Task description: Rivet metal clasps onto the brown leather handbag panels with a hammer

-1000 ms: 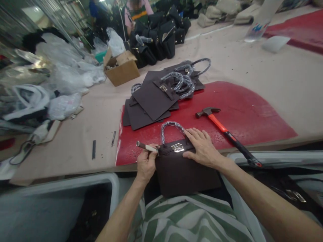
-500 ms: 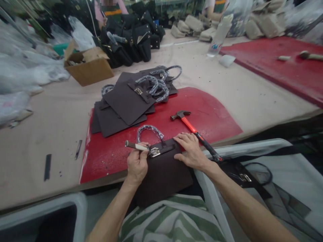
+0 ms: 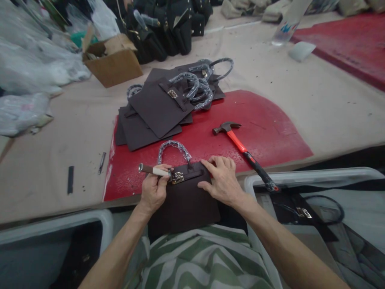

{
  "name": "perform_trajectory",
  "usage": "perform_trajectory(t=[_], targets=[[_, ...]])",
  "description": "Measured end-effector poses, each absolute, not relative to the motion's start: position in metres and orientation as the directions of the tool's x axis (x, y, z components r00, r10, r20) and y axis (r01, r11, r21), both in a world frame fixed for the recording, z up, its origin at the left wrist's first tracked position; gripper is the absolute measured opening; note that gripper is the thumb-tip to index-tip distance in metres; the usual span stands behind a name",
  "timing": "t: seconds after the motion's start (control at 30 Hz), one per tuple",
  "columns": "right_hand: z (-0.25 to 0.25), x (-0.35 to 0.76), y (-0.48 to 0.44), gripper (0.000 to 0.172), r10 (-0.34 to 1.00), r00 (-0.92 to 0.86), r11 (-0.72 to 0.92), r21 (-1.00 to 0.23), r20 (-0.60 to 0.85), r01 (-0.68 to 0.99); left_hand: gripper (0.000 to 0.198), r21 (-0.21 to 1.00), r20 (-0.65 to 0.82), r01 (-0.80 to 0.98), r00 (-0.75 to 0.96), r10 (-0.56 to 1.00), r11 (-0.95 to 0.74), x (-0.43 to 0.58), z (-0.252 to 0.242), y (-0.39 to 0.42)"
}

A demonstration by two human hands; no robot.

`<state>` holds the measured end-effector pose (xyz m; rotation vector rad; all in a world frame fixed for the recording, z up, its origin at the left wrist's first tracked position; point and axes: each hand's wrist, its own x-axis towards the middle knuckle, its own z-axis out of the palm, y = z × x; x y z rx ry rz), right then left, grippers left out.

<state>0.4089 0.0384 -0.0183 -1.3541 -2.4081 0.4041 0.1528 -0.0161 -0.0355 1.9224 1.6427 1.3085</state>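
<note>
A dark brown bag panel [image 3: 186, 204] lies over the table's front edge and my lap, its plastic-wrapped handle [image 3: 173, 145] pointing away from me. My left hand [image 3: 153, 190] pinches a small tool [image 3: 153, 170] with a brown and white shaft, its end beside the metal clasp [image 3: 178, 177] on the panel's strap. On the panel's right upper corner rests my right hand [image 3: 222, 178], thumb and fingers apart. A claw hammer [image 3: 237, 142] with a red and black handle lies right of the panel, its grip end over a bin.
Similar panels [image 3: 161, 108] are piled on the red mat [image 3: 258, 120]. Behind stand a cardboard box [image 3: 112, 64] and black bags [image 3: 168, 30]. White-rimmed bins [image 3: 105, 224] flank my lap; a bottle [image 3: 290, 24] stands back right.
The camera view has shifted, with the table contents lower right to upper positions changed slightly. The panel and both hands have moved a little left in the picture; the left hand still pinches the tool.
</note>
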Motion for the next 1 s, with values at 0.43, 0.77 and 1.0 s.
perform_trajectory(t=[0.43,0.77,1.0], targets=[[-0.026,0.409,0.040,0.069,0.825,-0.543,0.558,-0.370,0.154,0.743,0.009,0.746,0.443,0.580,-0.066,0.894,-0.327,0.151,-0.036,-0.019],[-0.027,0.407,0.041,0.071,0.837,-0.525,0.542,-0.369,0.156,0.755,0.012,0.789,0.412,0.549,-0.139,0.901,-0.276,0.157,-0.033,-0.020],[-0.029,0.406,0.042,0.064,0.839,-0.515,0.540,-0.384,0.175,0.749,0.013,0.809,0.404,0.525,-0.170,0.899,-0.264,0.159,-0.036,-0.026]])
